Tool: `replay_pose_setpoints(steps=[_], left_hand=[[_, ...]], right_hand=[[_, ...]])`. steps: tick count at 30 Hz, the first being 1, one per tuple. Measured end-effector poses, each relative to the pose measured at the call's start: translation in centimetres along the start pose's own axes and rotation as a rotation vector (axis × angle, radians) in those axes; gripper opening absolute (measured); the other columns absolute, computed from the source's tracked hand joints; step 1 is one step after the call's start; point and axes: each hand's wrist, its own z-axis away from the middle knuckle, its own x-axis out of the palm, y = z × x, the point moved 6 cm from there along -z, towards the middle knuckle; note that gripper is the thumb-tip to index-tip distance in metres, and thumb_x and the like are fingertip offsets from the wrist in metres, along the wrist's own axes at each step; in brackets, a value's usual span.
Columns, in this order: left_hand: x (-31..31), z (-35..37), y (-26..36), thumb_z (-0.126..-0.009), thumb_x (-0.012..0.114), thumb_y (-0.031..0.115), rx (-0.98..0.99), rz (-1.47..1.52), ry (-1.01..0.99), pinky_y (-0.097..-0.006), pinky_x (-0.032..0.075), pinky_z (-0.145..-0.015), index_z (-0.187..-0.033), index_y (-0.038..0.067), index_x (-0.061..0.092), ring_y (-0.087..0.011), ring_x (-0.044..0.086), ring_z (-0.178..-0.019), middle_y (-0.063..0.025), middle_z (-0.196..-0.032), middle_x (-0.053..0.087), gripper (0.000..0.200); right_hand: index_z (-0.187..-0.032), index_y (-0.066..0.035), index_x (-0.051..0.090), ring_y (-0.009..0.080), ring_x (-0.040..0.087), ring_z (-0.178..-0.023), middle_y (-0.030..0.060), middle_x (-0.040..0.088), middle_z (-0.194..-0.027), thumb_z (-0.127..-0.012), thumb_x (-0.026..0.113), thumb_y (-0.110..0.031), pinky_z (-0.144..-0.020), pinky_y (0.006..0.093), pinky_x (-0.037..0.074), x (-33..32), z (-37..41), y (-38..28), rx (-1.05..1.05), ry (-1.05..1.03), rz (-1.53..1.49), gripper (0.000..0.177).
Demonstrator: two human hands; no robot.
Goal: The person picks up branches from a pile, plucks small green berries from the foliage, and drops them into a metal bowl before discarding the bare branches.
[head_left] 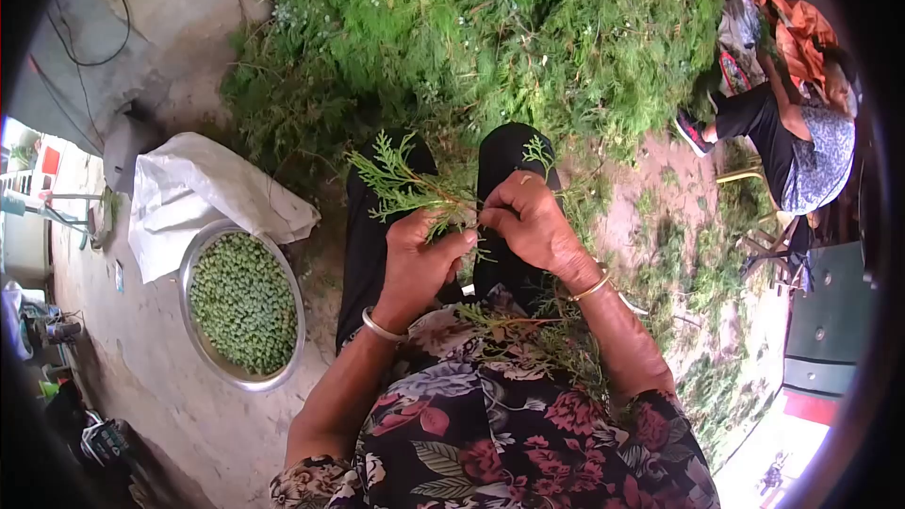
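Note:
A green conifer sprig [401, 179] is held between my two hands, above my knees. My left hand [424, 259] is closed on its lower part, thumb pressed toward the fingers. Close beside it on the right, my right hand [530, 221] pinches the sprig's stem, and a small leafy tip rises above that hand. More cut sprigs [528, 325] lie on my lap against the flowered shirt. On the floor to the left stands a metal basin [300, 320] filled with small green cones or berries.
A large heap of green branches [490, 28] covers the floor ahead. A white sack [203, 193] lies beside the basin. At the right another person [815, 146] sits near orange cloth [787, 14]. Loose clippings [698, 273] are scattered on the right floor.

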Motion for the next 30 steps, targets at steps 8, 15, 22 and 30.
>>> replay_pose_setpoints(steps=[8, 15, 22, 30], left_hand=[[-1.5, 2.2, -1.0, -0.076, 0.066, 0.007, -0.282, -0.001, 0.024, -0.0235, 0.036, -0.039, -0.087, 0.002, 0.058, -0.0082, 0.048, -0.048, -0.0011, -0.064, 0.054, 0.014], [-4.1, 2.8, -2.4, -0.076, 0.064, 0.006, -0.32, 0.459, -0.131, -0.0246, 0.036, -0.038, -0.091, 0.004, 0.056, -0.0122, 0.047, -0.049, -0.0083, -0.067, 0.056, 0.017], [-2.1, 2.7, -2.7, -0.082, 0.063, 0.018, -0.374, 0.695, -0.076, -0.0246, 0.042, -0.043, -0.09, 0.002, 0.058, -0.0163, 0.054, -0.057, -0.0122, -0.075, 0.06, 0.019], [-0.9, 0.3, -1.5, -0.083, 0.062, 0.007, -0.1, 0.247, 0.045, -0.0215, 0.044, -0.055, -0.092, -0.002, 0.061, -0.0067, 0.056, -0.066, -0.0017, -0.077, 0.061, 0.013]], right_hand=[[-0.072, -0.002, 0.061, 0.0242, 0.054, -0.077, 0.0082, 0.054, -0.068, -0.07, 0.069, -0.004, -0.074, 0.0346, 0.042, 1.6, 0.5, -0.6, -0.111, -0.137, 0.005, 0.008], [-0.073, 0.0, 0.061, 0.014, 0.053, -0.061, 0.007, 0.056, -0.064, -0.077, 0.063, -0.003, -0.058, 0.0279, 0.044, -1.0, -0.1, 0.5, 0.105, -0.132, -0.172, 0.005], [-0.078, 0.001, 0.061, 0.0054, 0.049, -0.054, -0.0019, 0.054, -0.062, -0.082, 0.062, -0.007, -0.051, 0.0221, 0.041, -0.9, 0.3, 1.5, 0.198, -0.137, -0.45, 0.009], [-0.082, 0.001, 0.062, 0.0059, 0.047, -0.055, -0.0021, 0.055, -0.065, -0.083, 0.065, -0.012, -0.051, 0.021, 0.039, -1.2, 0.5, 2.3, 0.273, -0.098, -0.701, 0.013]])
